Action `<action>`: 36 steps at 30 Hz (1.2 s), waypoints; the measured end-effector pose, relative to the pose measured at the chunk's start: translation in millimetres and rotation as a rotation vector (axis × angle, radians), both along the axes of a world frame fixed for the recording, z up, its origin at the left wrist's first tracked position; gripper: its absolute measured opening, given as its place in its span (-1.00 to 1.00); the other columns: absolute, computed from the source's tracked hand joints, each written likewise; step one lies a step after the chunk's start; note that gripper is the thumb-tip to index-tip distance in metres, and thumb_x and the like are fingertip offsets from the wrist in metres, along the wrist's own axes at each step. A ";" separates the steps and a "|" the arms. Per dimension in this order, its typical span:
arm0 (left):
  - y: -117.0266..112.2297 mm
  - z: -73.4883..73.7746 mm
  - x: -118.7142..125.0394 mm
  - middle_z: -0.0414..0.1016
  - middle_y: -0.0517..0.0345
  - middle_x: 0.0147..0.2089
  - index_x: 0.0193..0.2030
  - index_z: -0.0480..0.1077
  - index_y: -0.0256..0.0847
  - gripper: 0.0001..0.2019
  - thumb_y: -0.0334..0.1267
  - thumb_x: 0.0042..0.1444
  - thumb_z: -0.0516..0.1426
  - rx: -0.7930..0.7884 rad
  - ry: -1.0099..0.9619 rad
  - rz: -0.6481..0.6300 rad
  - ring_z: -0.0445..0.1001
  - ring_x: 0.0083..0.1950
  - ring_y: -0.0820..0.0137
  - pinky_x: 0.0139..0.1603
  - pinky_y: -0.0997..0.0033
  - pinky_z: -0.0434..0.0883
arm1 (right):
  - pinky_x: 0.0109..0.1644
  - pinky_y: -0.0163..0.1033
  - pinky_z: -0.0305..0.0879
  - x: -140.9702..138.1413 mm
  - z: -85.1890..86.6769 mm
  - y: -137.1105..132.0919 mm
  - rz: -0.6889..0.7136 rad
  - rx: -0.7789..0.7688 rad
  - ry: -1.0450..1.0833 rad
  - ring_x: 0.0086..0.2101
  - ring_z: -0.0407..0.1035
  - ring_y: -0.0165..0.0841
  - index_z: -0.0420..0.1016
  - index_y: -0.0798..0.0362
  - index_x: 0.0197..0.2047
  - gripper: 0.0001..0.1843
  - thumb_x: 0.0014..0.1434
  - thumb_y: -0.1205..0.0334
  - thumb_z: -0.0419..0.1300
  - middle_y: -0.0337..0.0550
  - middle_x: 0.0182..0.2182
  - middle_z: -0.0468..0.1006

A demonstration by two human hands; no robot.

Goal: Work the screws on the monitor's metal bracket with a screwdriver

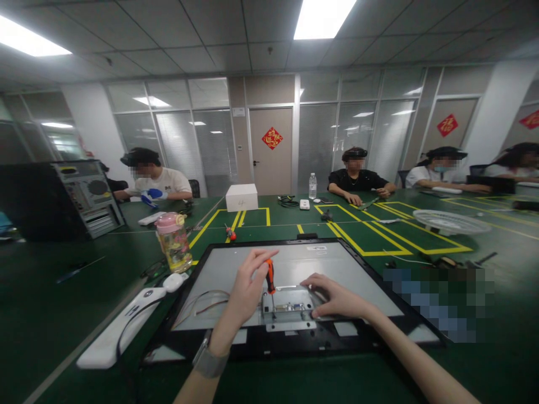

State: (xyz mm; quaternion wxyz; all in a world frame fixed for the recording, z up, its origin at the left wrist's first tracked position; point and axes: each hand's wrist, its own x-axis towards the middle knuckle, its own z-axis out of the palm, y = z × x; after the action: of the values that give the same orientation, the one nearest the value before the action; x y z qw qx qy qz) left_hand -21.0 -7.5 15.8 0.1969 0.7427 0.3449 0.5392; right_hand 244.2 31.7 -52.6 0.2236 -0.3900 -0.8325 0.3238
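Observation:
A monitor panel [337,269] with a black frame lies face down on the table in front of me. My left hand [247,286] is closed round the handle of an orange and black screwdriver [270,278]. The screwdriver stands nearly upright, its tip down at the left part of a metal bracket [290,322] on the panel's back. My right hand [337,297] grips the bracket's right side, thumb at the front and fingers behind. Thin wires [206,303] run across the panel left of the bracket.
Left of the panel are a power strip [122,328], a pink-lidded bottle [173,244], another screwdriver [80,270] and a computer case [90,196]. Beyond it stand a white box [241,197] and a water bottle [312,186]. A white round rack [450,220] lies right. Several people sit across the table.

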 end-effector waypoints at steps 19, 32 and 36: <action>0.7 0.5 0.8 0.38 0.13 -0.26 -0.05 0.52 -0.17 -0.76 -0.26 0.19 0.10 -0.008 -0.031 0.068 0.43 -0.22 0.38 -0.10 0.37 0.35 | 0.22 -0.05 0.12 -0.1 0.4 -0.1 -0.003 -0.010 -0.010 0.07 0.23 -0.13 0.36 -0.04 0.16 -0.26 -0.09 -0.02 0.40 -0.05 0.07 0.31; 3.0 -1.4 2.1 0.41 0.06 -0.14 -0.02 0.48 -0.17 -0.72 -0.23 0.25 0.01 -0.136 -0.121 -0.079 0.45 -0.13 0.34 -0.05 0.34 0.39 | 0.19 -0.06 0.14 -0.8 2.4 -1.0 -0.001 -0.029 -0.001 0.08 0.23 -0.08 0.37 -0.04 0.15 -0.25 -0.10 -0.05 0.38 -0.05 0.07 0.31; 2.2 -1.9 1.3 0.38 0.12 -0.27 -0.11 0.51 -0.19 -0.79 -0.23 0.17 0.12 -0.124 -0.116 -0.057 0.44 -0.23 0.37 -0.12 0.37 0.40 | 0.20 -0.04 0.14 -0.8 2.3 -0.9 0.002 -0.018 -0.007 0.07 0.23 -0.09 0.37 -0.04 0.15 -0.26 -0.10 -0.06 0.38 -0.05 0.06 0.32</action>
State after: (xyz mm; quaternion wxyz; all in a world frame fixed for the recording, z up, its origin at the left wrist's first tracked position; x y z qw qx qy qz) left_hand -19.6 -5.3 13.9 0.2773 0.7061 0.3446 0.5529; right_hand 243.3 30.8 -50.3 0.2170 -0.3924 -0.8305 0.3303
